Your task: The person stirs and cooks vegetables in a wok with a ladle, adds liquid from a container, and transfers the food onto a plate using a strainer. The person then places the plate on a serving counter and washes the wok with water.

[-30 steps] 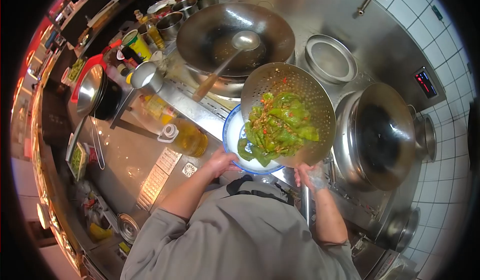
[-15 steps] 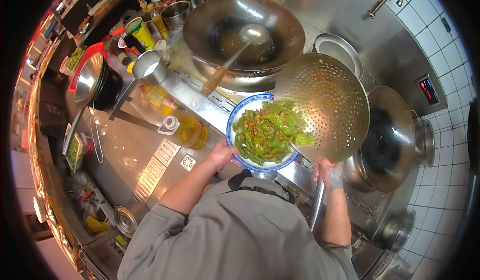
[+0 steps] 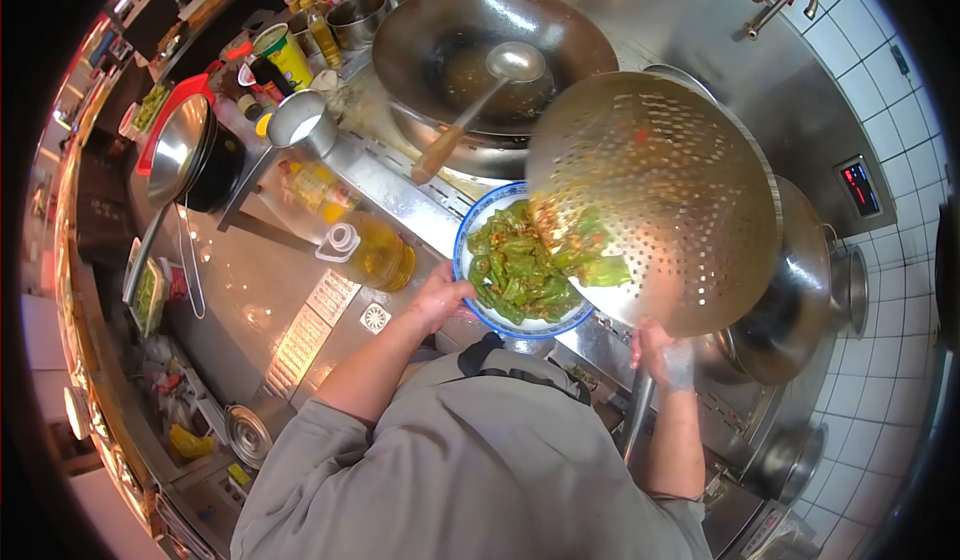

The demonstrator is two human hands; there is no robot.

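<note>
My left hand (image 3: 443, 296) grips the left rim of a white plate with a blue edge (image 3: 522, 331). Green leafy vegetables or peppers with small brown and red bits (image 3: 508, 272) fill the plate. My right hand (image 3: 660, 355) is closed round the metal handle (image 3: 637, 415) of a large perforated strainer (image 3: 690, 195). The strainer is tilted, its left edge over the right part of the plate. Some greens (image 3: 600, 267) lie at its lower left edge, blurred by motion. I cannot tell whether its edge touches the plate.
A large wok (image 3: 420, 45) holding a ladle (image 3: 515, 62) stands at the back. Another wok (image 3: 800, 300) sits at right, partly behind the strainer. An oil jug (image 3: 375, 255) stands left of the plate. Pots and bottles (image 3: 320, 35) line the back left; a tap (image 3: 780, 10) is top right.
The strainer has swung up and to the right and is blurred. More of the greens now lie in the plate, lower and flatter. My left hand has barely moved.
</note>
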